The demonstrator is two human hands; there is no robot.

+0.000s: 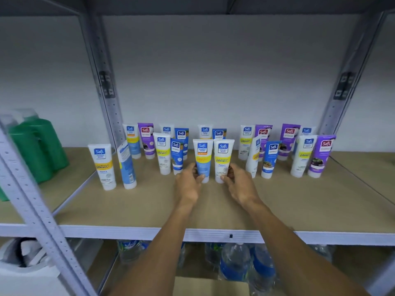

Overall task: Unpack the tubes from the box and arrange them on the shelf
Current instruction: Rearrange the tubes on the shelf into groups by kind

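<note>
At your far left stand green bottles, on the neighbouring shelf bay. On the brown shelf, the leftmost tube stands cap-down and reads "Safi" and "Vitamin C" on a yellow band; the tube just beside it shows its back, the print too small to read. Your left hand curls thumb and fingers round the foot of a blue-and-white tube marked "Safi Perfect White". Your right hand grips the white tube touching it, marked "Safi Perfect White, Vitamin C". Both tubes stand upright on the shelf, in front of two rows of Safi tubes. At far right stands a purple Safi tube. Water bottles sit on the shelf below.
</note>
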